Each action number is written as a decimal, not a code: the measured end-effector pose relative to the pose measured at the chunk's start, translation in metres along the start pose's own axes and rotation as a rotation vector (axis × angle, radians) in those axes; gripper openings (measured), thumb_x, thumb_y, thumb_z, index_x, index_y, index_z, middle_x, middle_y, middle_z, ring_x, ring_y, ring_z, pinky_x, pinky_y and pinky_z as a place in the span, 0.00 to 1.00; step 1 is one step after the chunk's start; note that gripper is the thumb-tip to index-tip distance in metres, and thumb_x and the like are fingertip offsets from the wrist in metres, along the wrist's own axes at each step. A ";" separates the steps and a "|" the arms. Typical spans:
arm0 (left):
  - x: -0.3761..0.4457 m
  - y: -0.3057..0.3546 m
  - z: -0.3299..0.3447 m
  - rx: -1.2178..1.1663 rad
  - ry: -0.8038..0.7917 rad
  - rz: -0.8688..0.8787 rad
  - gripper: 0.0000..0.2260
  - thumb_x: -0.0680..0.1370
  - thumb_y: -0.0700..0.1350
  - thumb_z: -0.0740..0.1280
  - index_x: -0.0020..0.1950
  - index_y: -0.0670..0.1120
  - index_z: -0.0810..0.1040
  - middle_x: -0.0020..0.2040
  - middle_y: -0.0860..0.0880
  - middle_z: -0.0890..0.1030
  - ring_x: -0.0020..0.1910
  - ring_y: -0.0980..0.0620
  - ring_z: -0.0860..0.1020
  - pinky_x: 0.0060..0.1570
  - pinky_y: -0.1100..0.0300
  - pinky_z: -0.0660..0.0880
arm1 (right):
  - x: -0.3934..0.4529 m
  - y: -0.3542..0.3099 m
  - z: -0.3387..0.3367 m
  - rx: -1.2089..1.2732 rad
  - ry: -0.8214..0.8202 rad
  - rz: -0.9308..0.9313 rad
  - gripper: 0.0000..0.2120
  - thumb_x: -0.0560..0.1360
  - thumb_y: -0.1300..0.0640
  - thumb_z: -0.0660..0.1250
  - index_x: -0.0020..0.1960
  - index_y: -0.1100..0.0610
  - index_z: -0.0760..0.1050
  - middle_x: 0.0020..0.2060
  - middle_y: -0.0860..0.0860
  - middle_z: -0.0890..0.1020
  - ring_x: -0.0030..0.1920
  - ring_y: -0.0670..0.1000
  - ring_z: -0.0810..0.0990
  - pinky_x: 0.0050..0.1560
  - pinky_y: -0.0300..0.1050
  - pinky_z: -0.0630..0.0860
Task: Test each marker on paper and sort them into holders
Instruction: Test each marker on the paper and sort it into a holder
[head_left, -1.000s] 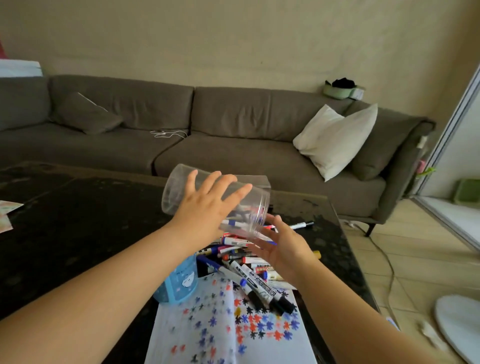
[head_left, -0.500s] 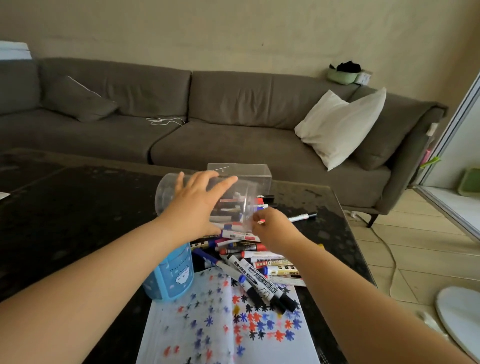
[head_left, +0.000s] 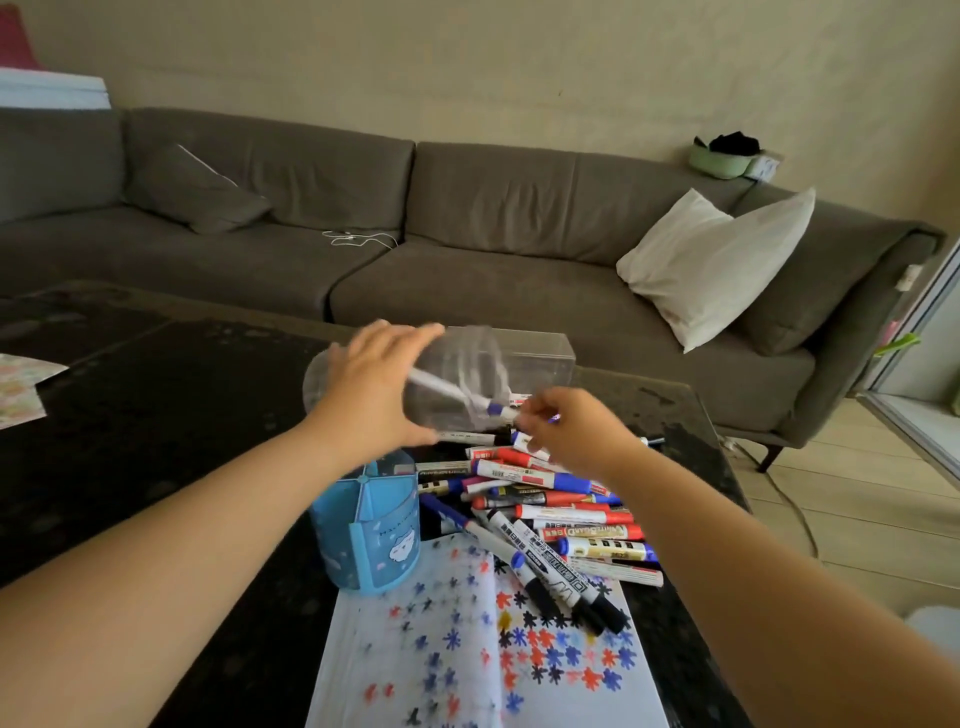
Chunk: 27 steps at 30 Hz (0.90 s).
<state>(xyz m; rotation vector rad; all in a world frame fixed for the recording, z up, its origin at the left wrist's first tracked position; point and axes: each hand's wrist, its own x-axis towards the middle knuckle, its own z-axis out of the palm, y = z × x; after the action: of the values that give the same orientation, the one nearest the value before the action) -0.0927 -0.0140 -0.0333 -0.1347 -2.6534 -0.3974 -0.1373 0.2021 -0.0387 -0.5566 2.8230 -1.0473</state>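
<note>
Left grip (head_left: 371, 395) is wrapped round a clear cup (head_left: 415, 384) tipped on its side above the table (head_left: 156, 415), thumb under, fingers spread over the top; a marker (head_left: 452, 391) lies slanting inside it, cap toward the mouth. Right grip (head_left: 566, 436) has its fingers curled at the cup's mouth, apparently pinching something small there, though blur hides exactly what. Just below, a heap of markers (head_left: 545, 499) lies on the table and spills onto the paper (head_left: 467, 649), which is covered in red, blue and black test marks. A blue holder (head_left: 366, 530) stands touching the paper's far left corner; a clear box (head_left: 530, 358) sits behind the cup. The markers look light, stiff and smooth, likely to roll, so each is best taken mid-barrel. The thin cup would probably flex and slip; hold it round the middle, not the rim.
</note>
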 end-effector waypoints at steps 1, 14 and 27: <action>0.000 -0.008 -0.004 -0.041 0.044 -0.110 0.47 0.60 0.55 0.79 0.73 0.58 0.57 0.71 0.52 0.66 0.71 0.46 0.58 0.69 0.43 0.58 | 0.000 0.005 -0.006 0.077 0.045 0.039 0.05 0.78 0.56 0.63 0.50 0.58 0.76 0.37 0.49 0.80 0.38 0.49 0.79 0.40 0.42 0.77; -0.039 -0.085 0.030 -0.713 0.160 -0.886 0.44 0.63 0.44 0.79 0.73 0.52 0.59 0.72 0.46 0.64 0.68 0.44 0.68 0.64 0.44 0.69 | 0.006 0.041 0.030 -0.060 0.063 0.202 0.03 0.78 0.59 0.64 0.47 0.56 0.75 0.36 0.48 0.77 0.35 0.46 0.75 0.33 0.35 0.69; -0.078 -0.039 -0.019 -0.370 0.343 -0.670 0.33 0.73 0.42 0.71 0.74 0.48 0.58 0.72 0.45 0.64 0.69 0.47 0.66 0.63 0.54 0.66 | -0.054 0.049 0.032 0.056 0.142 0.288 0.02 0.77 0.57 0.65 0.46 0.54 0.75 0.39 0.49 0.81 0.38 0.47 0.79 0.31 0.34 0.70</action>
<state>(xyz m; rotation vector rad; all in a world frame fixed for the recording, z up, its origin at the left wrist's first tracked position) -0.0213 -0.0594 -0.0620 0.6645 -2.1953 -1.0190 -0.0959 0.2363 -0.0969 -0.0673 2.8650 -1.1426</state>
